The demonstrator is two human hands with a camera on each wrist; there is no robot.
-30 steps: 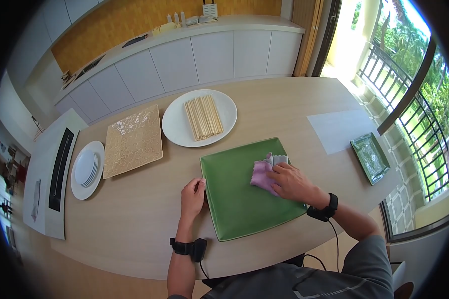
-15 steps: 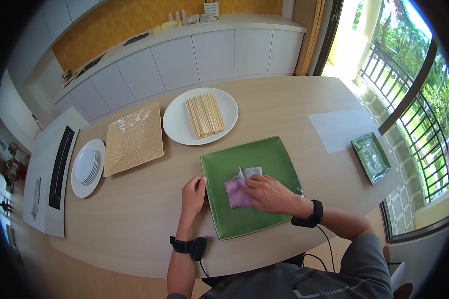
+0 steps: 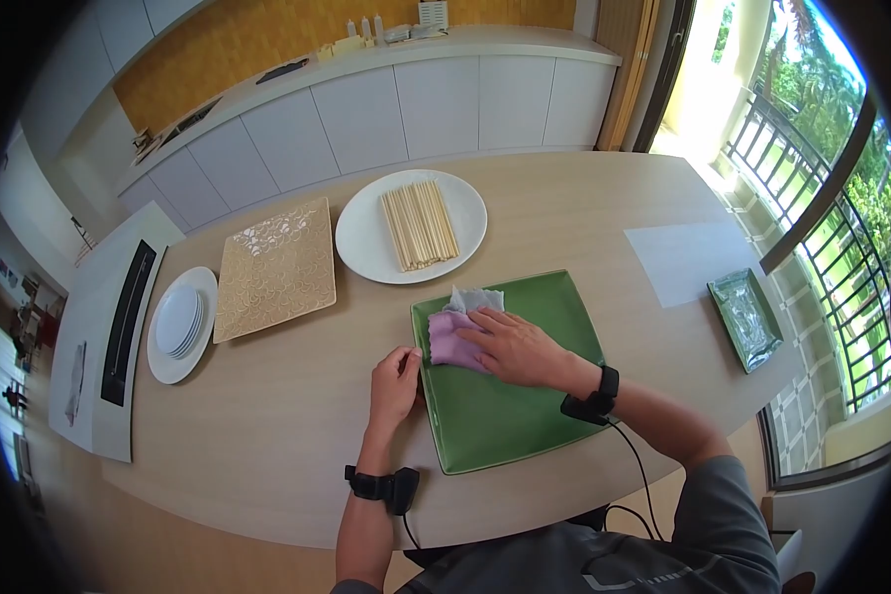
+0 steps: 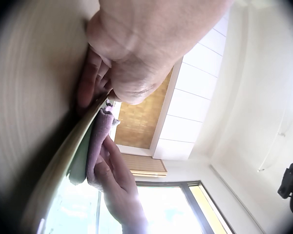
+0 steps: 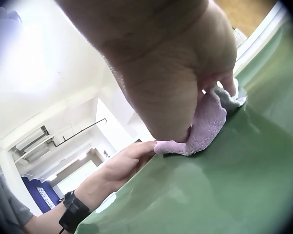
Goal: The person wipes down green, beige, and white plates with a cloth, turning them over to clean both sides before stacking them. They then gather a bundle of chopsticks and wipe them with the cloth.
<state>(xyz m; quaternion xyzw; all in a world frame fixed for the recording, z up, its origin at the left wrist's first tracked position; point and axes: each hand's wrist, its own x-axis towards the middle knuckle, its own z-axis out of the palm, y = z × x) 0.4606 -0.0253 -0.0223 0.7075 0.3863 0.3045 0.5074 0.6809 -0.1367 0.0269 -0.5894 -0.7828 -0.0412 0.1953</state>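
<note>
A large square green plate (image 3: 525, 416) lies on the table in front of me. My left hand (image 3: 394, 386) grips its left edge, thumb at the rim and fingers tucked below, as the left wrist view shows. On the plate's upper left part, my right hand (image 3: 520, 346) presses down a two-tone cloth (image 3: 450, 340), pink-purple with a pale grey side. Its fingers lie extended across the cloth. From the right wrist, the cloth (image 5: 207, 126) shows bunched beneath the palm, against the glossy plate surface (image 5: 234, 165).
Behind the plate stands a white oval plate (image 3: 356, 243) with a row of pale wooden sticks (image 3: 421, 226). Left of it are a beige patterned square plate (image 3: 277, 267) and a stack of small white plates (image 3: 178, 319). A small green dish (image 3: 745, 322) sits near the right edge, beside a translucent sheet (image 3: 683, 262).
My right hand has slid the cloth leftward over the green plate, from its right side to its upper left. The left hand stays at the left edge. The head view has shifted slightly.
</note>
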